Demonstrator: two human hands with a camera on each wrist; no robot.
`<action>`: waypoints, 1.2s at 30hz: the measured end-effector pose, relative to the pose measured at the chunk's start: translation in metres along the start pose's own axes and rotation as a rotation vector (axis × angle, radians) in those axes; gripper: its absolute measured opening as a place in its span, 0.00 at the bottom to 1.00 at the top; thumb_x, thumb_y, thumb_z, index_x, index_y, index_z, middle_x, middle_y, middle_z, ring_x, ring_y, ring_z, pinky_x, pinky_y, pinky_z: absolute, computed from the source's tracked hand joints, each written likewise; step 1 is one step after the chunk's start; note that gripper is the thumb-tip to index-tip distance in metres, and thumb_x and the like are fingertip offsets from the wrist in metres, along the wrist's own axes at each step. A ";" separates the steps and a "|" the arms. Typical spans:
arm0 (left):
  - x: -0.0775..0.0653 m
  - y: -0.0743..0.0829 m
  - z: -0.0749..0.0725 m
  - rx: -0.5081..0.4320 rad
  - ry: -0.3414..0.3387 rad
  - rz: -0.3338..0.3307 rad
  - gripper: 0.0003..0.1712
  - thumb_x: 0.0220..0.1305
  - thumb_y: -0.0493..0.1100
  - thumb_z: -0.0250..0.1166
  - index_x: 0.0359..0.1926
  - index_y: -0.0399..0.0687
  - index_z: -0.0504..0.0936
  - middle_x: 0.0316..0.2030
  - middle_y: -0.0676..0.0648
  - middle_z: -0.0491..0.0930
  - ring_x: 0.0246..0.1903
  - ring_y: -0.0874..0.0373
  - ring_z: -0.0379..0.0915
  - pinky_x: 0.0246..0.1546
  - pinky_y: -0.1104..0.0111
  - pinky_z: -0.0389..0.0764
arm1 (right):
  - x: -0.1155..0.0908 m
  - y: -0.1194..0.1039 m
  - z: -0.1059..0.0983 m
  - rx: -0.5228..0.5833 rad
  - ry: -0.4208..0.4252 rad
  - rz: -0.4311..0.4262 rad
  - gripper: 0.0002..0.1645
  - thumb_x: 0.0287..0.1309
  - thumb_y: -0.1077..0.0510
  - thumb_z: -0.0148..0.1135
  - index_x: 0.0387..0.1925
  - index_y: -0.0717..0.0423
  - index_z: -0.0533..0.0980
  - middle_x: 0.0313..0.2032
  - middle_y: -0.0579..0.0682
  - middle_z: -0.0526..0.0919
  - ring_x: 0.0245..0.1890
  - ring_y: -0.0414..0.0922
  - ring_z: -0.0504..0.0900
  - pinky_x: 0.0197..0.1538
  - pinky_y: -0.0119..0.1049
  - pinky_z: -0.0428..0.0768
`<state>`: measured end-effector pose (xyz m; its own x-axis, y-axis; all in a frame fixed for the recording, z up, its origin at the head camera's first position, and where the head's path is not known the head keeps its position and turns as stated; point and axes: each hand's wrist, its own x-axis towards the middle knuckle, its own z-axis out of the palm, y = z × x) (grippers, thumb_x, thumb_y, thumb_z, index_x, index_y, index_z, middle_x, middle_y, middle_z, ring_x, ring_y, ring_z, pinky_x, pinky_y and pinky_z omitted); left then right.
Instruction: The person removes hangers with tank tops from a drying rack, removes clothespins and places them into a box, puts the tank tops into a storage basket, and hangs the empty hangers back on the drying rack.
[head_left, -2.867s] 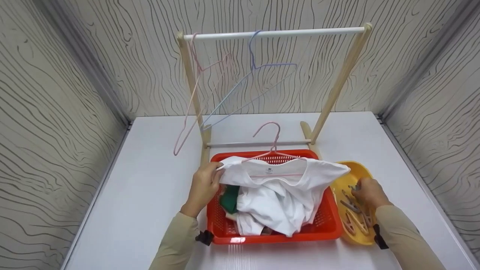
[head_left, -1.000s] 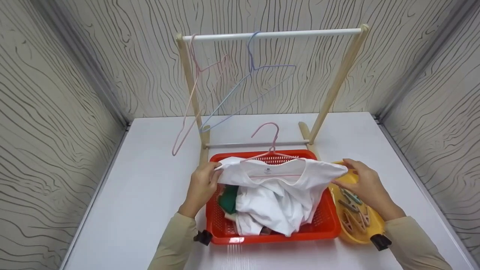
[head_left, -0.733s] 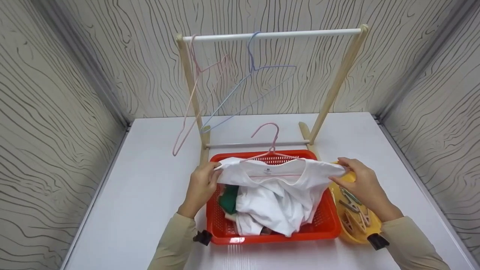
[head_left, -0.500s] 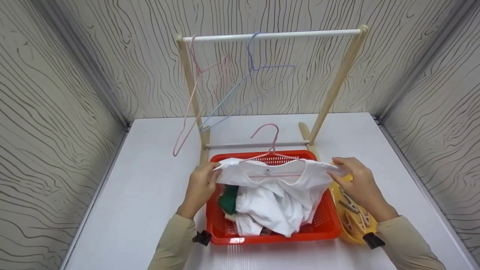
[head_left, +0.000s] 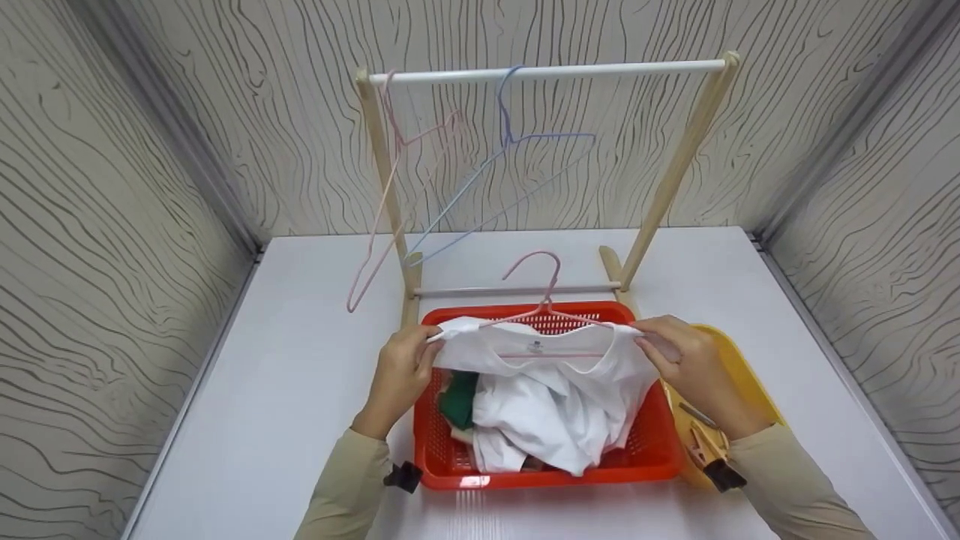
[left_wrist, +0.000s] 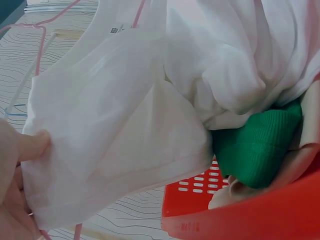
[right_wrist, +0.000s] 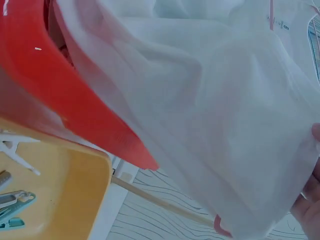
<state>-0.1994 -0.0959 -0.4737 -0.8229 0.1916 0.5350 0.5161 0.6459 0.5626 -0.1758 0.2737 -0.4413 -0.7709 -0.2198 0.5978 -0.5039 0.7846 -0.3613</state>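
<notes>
A white T-shirt [head_left: 540, 375] is draped over a pink hanger [head_left: 553, 279], whose hook rises free above the neckline. My left hand [head_left: 400, 371] pinches the sleeve at the left, thumb on the near side in the left wrist view. At the other shoulder my right hand [head_left: 694, 367] pinches the cloth between thumb and fingers. The shirt's lower part lies bunched in a red basket [head_left: 555, 475]. Beside that basket stands a yellow basin [head_left: 731, 360] holding several clothespins [right_wrist: 16, 207], partly hidden under the right forearm.
Behind the basket stands a rack with wooden legs and a white top rail [head_left: 622, 70]. A pink hanger [head_left: 373, 247] and a blue hanger [head_left: 457, 196] hang from it. Green cloth [left_wrist: 257, 147] lies in the red basket. Patterned walls [head_left: 112, 300] enclose the white table [head_left: 300, 337].
My right hand has left the clothespins in the yellow basin, come to the shirt's right sleeve and slid left along it to the shoulder. My left hand keeps its place.
</notes>
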 end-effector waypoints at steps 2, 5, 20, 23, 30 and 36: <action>0.000 0.000 0.000 -0.001 -0.004 -0.005 0.07 0.62 0.36 0.64 0.42 0.41 0.81 0.39 0.42 0.85 0.39 0.52 0.80 0.46 0.61 0.84 | 0.000 -0.001 0.002 0.018 0.005 0.002 0.17 0.43 0.70 0.73 0.38 0.58 0.83 0.36 0.52 0.87 0.38 0.48 0.87 0.51 0.12 0.73; -0.001 0.001 0.001 0.016 -0.004 -0.004 0.07 0.62 0.36 0.63 0.42 0.42 0.81 0.39 0.43 0.85 0.39 0.52 0.80 0.47 0.61 0.84 | 0.001 -0.003 0.003 0.026 0.000 0.020 0.15 0.45 0.70 0.71 0.38 0.58 0.82 0.35 0.52 0.86 0.37 0.48 0.87 0.46 0.30 0.82; 0.007 0.016 0.002 -0.086 -0.024 0.045 0.11 0.63 0.34 0.62 0.46 0.40 0.79 0.42 0.42 0.85 0.42 0.51 0.83 0.50 0.60 0.82 | 0.006 -0.019 0.015 0.113 0.039 -0.036 0.15 0.43 0.74 0.70 0.36 0.62 0.80 0.33 0.52 0.85 0.36 0.49 0.87 0.49 0.19 0.78; 0.010 0.020 0.004 -0.117 -0.033 0.047 0.11 0.63 0.34 0.62 0.47 0.40 0.79 0.42 0.42 0.85 0.41 0.52 0.82 0.51 0.61 0.82 | 0.008 -0.022 0.018 0.155 0.033 -0.046 0.15 0.42 0.76 0.69 0.35 0.65 0.79 0.33 0.55 0.84 0.37 0.52 0.87 0.51 0.08 0.69; 0.013 0.026 0.006 -0.140 -0.047 0.053 0.10 0.65 0.35 0.60 0.47 0.40 0.79 0.43 0.42 0.85 0.42 0.52 0.82 0.51 0.61 0.82 | 0.010 -0.029 0.023 0.162 0.018 -0.048 0.14 0.43 0.74 0.70 0.35 0.62 0.80 0.35 0.52 0.86 0.40 0.51 0.87 0.52 0.14 0.73; 0.013 0.024 0.005 -0.128 -0.026 0.053 0.08 0.65 0.34 0.59 0.45 0.39 0.78 0.41 0.42 0.85 0.39 0.53 0.81 0.49 0.60 0.83 | 0.010 -0.026 0.020 0.151 0.014 -0.041 0.13 0.45 0.72 0.70 0.35 0.59 0.80 0.34 0.49 0.86 0.39 0.48 0.86 0.48 0.31 0.82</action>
<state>-0.1990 -0.0742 -0.4569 -0.7985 0.2435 0.5506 0.5841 0.5347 0.6106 -0.1782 0.2394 -0.4400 -0.7436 -0.2409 0.6237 -0.5883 0.6789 -0.4392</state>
